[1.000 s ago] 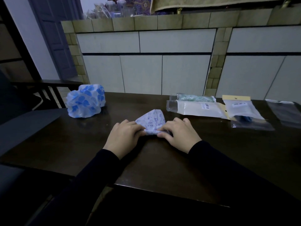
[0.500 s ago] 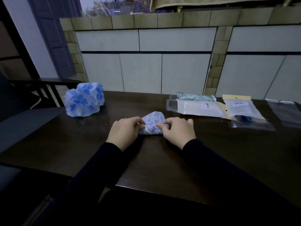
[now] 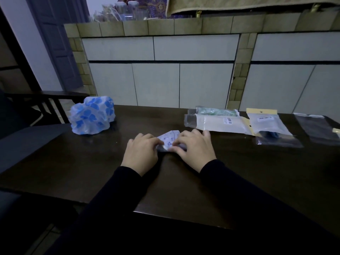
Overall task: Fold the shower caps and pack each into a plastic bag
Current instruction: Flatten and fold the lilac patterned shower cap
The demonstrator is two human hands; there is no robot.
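- Both hands pinching folded shower cap (image 3: 172, 139) flat at table (image 3: 73, 162) centre: left hand (image 3: 142, 153) on its left edge, right hand (image 3: 195, 150) on its right, fingers curled.
- I see bare tabletop toward near edge.
- Blue-print cap pile (image 3: 92, 117) far left, well apart.
- Plastic bags (image 3: 220, 123) far right, near right hand.

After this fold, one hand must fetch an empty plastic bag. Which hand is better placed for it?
Probably the right hand. The plastic bags lie on the table just beyond it, while the left hand can keep pressing the folded shower cap.
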